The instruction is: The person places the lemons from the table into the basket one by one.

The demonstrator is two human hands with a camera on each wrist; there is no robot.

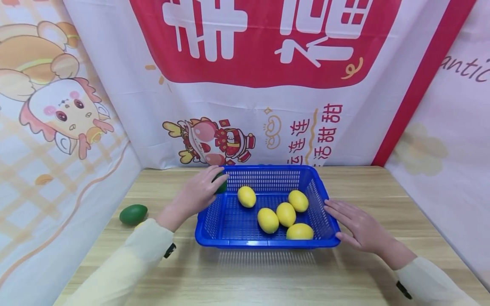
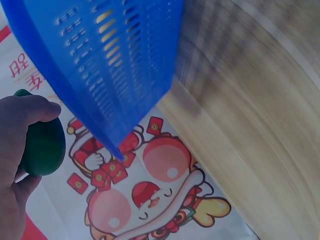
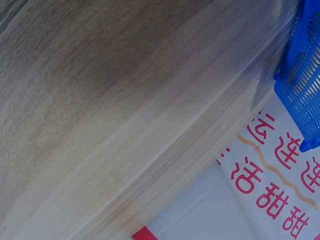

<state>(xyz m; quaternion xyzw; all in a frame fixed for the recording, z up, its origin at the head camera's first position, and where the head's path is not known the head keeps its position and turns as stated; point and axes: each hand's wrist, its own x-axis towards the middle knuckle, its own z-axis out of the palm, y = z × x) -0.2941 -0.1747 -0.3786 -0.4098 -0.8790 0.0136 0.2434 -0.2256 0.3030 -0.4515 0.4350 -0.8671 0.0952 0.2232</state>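
My left hand [image 1: 199, 190] grips a dark green egg-shaped fruit [image 2: 46, 145] between thumb and fingers, at the upper left corner of a blue plastic basket [image 1: 264, 243]. In the head view the hand covers much of that fruit. Several yellow lemons [image 1: 246, 196] lie inside the basket, most of them toward its right half. My right hand [image 1: 357, 225] has its fingers extended, fingertips at the basket's right rim; the right wrist view shows the basket side [image 3: 302, 85] but not the hand.
A second dark green fruit [image 1: 133, 215] lies on the wooden table [image 1: 268, 280] at the left. Beside it, a bit of something yellow [image 1: 141, 224] shows past my left sleeve, mostly hidden. A printed cloth [image 1: 249, 100] hangs right behind the basket.
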